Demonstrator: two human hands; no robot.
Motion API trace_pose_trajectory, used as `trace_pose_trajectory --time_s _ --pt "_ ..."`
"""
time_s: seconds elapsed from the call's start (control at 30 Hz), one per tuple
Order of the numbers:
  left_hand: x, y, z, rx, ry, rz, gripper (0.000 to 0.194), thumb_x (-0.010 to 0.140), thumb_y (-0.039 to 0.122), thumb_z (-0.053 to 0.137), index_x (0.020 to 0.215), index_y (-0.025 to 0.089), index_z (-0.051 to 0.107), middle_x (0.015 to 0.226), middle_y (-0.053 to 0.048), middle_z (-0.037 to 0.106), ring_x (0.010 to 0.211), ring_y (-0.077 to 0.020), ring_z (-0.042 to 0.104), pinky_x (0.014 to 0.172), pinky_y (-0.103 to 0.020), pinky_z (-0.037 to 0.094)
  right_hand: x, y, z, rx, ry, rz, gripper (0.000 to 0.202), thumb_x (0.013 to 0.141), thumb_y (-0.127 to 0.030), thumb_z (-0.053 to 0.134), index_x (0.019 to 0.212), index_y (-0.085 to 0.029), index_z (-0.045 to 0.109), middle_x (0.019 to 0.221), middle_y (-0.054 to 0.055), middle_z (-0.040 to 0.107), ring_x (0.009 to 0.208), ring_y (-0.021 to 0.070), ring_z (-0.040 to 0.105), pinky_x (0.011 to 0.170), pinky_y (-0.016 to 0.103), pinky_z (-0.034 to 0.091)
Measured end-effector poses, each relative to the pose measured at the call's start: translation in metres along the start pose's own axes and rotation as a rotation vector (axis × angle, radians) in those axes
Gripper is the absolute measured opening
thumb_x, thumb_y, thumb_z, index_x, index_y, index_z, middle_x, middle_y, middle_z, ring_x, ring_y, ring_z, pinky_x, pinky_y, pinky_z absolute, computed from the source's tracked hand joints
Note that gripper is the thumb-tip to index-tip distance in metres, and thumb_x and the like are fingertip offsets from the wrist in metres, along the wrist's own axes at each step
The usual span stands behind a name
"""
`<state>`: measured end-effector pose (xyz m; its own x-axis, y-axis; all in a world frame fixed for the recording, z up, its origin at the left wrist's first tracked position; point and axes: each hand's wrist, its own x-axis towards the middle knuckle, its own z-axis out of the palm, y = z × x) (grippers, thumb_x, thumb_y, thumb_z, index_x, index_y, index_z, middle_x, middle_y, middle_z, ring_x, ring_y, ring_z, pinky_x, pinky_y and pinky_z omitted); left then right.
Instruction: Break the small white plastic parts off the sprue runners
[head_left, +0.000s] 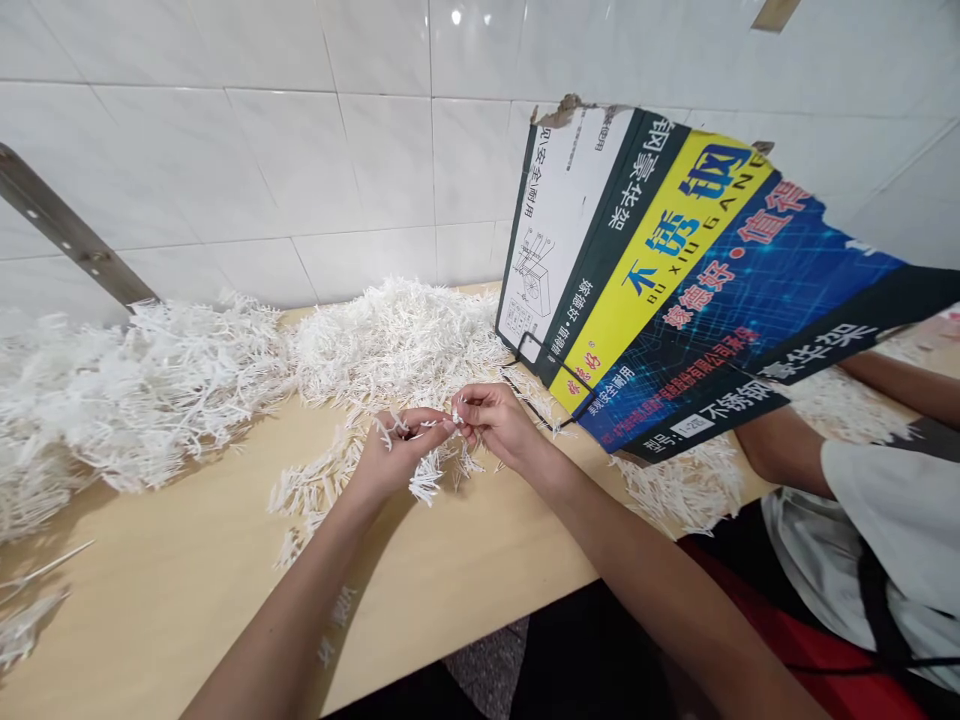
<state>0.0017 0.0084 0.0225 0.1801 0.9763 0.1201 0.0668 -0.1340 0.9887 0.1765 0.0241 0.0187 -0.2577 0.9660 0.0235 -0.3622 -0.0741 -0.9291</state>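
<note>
My left hand [401, 445] and my right hand [495, 422] meet fingertip to fingertip over the table, both pinched closed. Small white branched plastic pieces [391, 430] stick out from the fingers of my left hand. Between the right fingertips is a small white piece [457, 408], partly hidden by the fingers. Just beneath and behind the hands lies a loose scatter of the same white pieces [322, 490]. A large heap of white pieces [397, 335] rises behind them against the wall.
A printed cardboard panel [675, 290] stands tilted at the right. Beyond it a co-worker's arm [787, 450] and white sleeve [892, 510] show, near more white pieces [686, 485]. Another heap [135, 390] covers the table's left. A metal strip [82, 240] leans on the tiled wall [262, 160].
</note>
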Motion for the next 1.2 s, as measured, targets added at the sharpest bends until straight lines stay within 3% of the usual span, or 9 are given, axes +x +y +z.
trace_pose_trajectory --time_s 0.07,0.17,0.3,0.43,0.53,0.67,0.8,1.07,1.2 --pt "-0.002 0.003 0.0 -0.029 0.005 -0.011 0.022 0.071 0.038 0.086 0.081 0.019 0.084 0.069 -0.004 0.072 0.064 -0.0155 0.056 0.06 -0.028 0.039 0.0 0.0 0.002 0.178 0.026 -0.005 0.029 0.062 -0.033 0.088 0.065 -0.017 0.064 0.059 -0.002 0.057 0.048 0.0086 0.046 0.041 0.021 0.034" --pt "-0.002 0.004 0.001 -0.098 0.027 -0.069 0.025 0.07 0.041 0.087 0.082 0.019 0.084 0.077 -0.007 0.076 0.069 -0.0175 0.061 0.063 -0.028 0.042 0.003 -0.004 -0.002 0.316 0.161 -0.149 0.028 0.064 -0.03 0.087 0.067 -0.019 0.061 0.063 -0.002 0.056 0.053 0.0085 0.047 0.044 0.019 0.036" --pt "0.003 -0.001 0.005 -0.189 0.147 -0.084 0.03 0.076 0.046 0.082 0.086 0.018 0.081 0.086 -0.007 0.077 0.075 -0.0177 0.062 0.067 -0.028 0.044 0.008 -0.006 -0.013 -0.172 0.296 -0.314 0.015 0.076 -0.031 0.081 0.086 -0.021 0.074 0.086 0.004 0.07 0.072 0.0142 0.059 0.058 0.024 0.049" --pt "0.004 -0.003 0.006 -0.055 0.25 0.022 0.03 0.087 0.048 0.072 0.091 0.019 0.077 0.075 -0.001 0.067 0.067 -0.0132 0.053 0.062 -0.025 0.038 0.005 0.001 -0.011 -0.571 0.243 -0.3 0.027 0.092 -0.039 0.067 0.111 -0.024 0.079 0.121 0.009 0.073 0.099 0.0215 0.066 0.071 0.029 0.055" --pt "0.0 -0.002 0.007 0.068 0.24 0.078 0.031 0.091 0.048 0.068 0.097 0.019 0.076 0.069 0.001 0.06 0.062 -0.0124 0.047 0.058 -0.026 0.034 0.001 0.002 -0.002 -0.503 0.15 -0.218 0.036 0.096 -0.048 0.059 0.108 -0.021 0.079 0.112 0.01 0.074 0.098 0.0226 0.067 0.066 0.027 0.055" --pt "-0.004 -0.002 0.009 0.127 0.159 0.124 0.033 0.095 0.047 0.062 0.106 0.019 0.076 0.075 -0.001 0.064 0.068 -0.0151 0.052 0.063 -0.027 0.037 0.003 0.001 0.003 -0.356 0.0 -0.122 0.04 0.086 -0.051 0.07 0.108 -0.017 0.077 0.096 0.007 0.073 0.08 0.0182 0.065 0.058 0.025 0.051" --pt "-0.002 -0.004 0.006 0.169 0.1 0.124 0.034 0.095 0.048 0.061 0.107 0.019 0.075 0.077 -0.002 0.064 0.069 -0.0152 0.05 0.064 -0.028 0.036 0.01 0.005 -0.006 -0.514 0.082 -0.191 0.035 0.077 -0.047 0.081 0.093 -0.016 0.076 0.082 0.004 0.07 0.074 0.016 0.06 0.062 0.025 0.046" --pt "0.006 -0.005 0.004 0.132 -0.124 -0.019 0.037 0.087 0.051 0.069 0.098 0.016 0.075 0.076 -0.001 0.059 0.068 -0.0143 0.046 0.063 -0.027 0.035 0.006 -0.011 -0.021 -0.839 0.065 -0.314 0.041 0.091 -0.047 0.066 0.065 -0.015 0.064 0.058 -0.004 0.045 0.061 0.0111 0.039 0.06 0.026 0.027" --pt "0.003 0.001 0.005 0.058 -0.193 -0.127 0.032 0.082 0.048 0.075 0.089 0.017 0.074 0.063 0.002 0.051 0.059 -0.0118 0.042 0.057 -0.026 0.03 0.003 -0.013 -0.016 -0.664 -0.042 -0.309 0.048 0.089 -0.053 0.068 0.061 -0.016 0.059 0.057 -0.003 0.044 0.061 0.0114 0.038 0.06 0.027 0.026"
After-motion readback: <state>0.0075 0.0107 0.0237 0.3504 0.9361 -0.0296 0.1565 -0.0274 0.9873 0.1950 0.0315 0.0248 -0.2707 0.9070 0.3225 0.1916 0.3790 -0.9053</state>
